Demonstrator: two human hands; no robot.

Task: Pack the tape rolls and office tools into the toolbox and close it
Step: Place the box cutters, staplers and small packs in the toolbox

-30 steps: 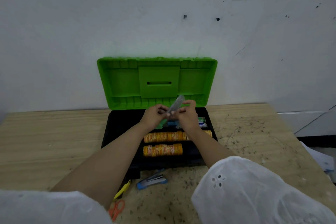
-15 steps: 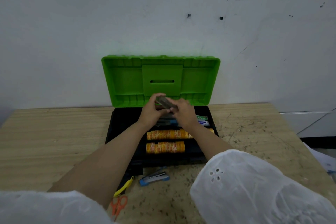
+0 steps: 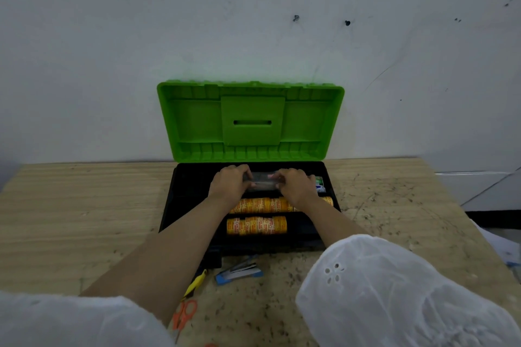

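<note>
The black toolbox (image 3: 180,200) stands open against the wall, its green lid (image 3: 251,121) upright. Two rows of orange tape rolls (image 3: 256,225) lie inside. My left hand (image 3: 229,184) and my right hand (image 3: 296,186) hold the two ends of a clear flat case (image 3: 262,182) level over the box's back section. A small green and white packet (image 3: 319,183) lies at the back right. On the table in front lie a blue stapler (image 3: 239,273), a yellow cutter (image 3: 196,283) and orange scissors (image 3: 184,314).
The wooden table (image 3: 84,220) is stained and speckled on the right. The white wall rises right behind the lid. Papers (image 3: 504,251) lie off the table's right edge. My white sleeves fill the bottom of the view.
Both hands have lowered from in front of the lid into the box's back section. The clear case went from tilted upright to lying level between them.
</note>
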